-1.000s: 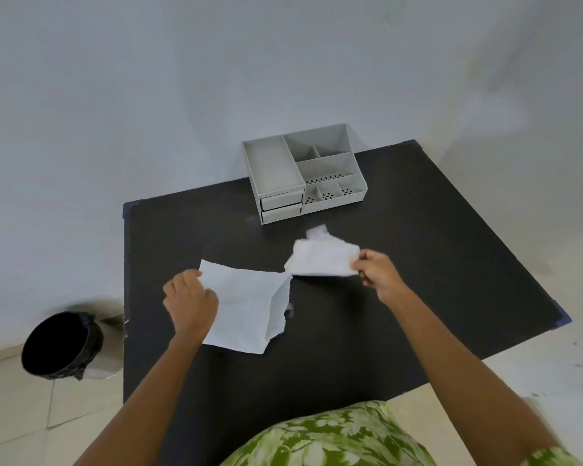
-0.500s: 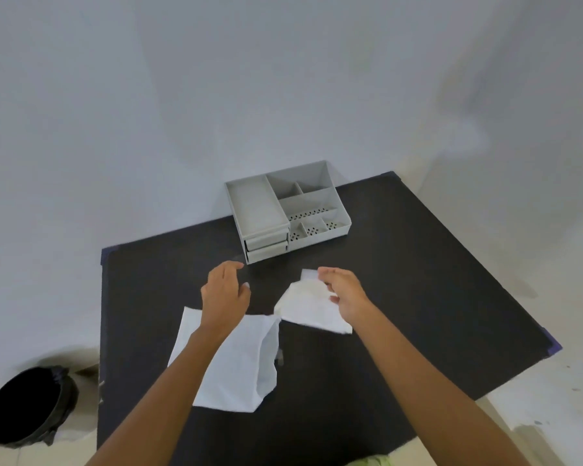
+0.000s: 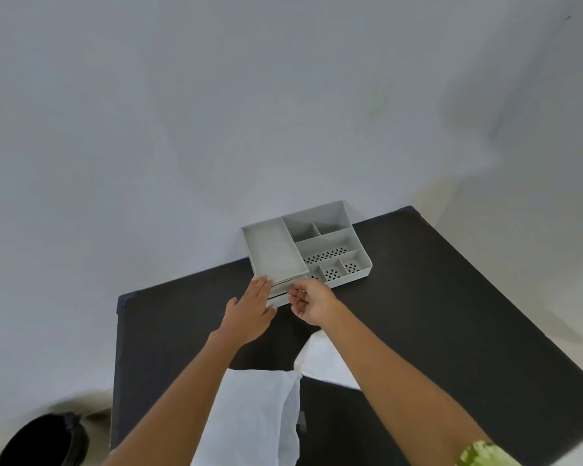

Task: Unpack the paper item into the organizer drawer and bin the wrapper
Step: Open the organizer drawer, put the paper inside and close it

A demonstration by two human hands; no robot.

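Grey plastic organizer (image 3: 317, 243), far edge of table (image 3: 451, 297); drawer (image 3: 280, 290) shut. Left hand (image 3: 249, 314) flat, fingers apart, bracing; right hand (image 3: 312, 302) fingers curled loosely at drawer front, clamped on nothing visible. Risk: light unit slides or tips if pulled unbraced.

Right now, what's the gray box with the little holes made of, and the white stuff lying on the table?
The gray organizer looks like matte molded plastic: thin rigid walls, neat punched holes. The larger white sheet seems thin paper or tissue, since it creases softly and has ragged edges. The smaller white piece looks alike, though an arm covers part of it.

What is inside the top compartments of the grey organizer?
The organizer's open top compartments look empty. Inside its drawers nothing can be seen; both hands cover their fronts.
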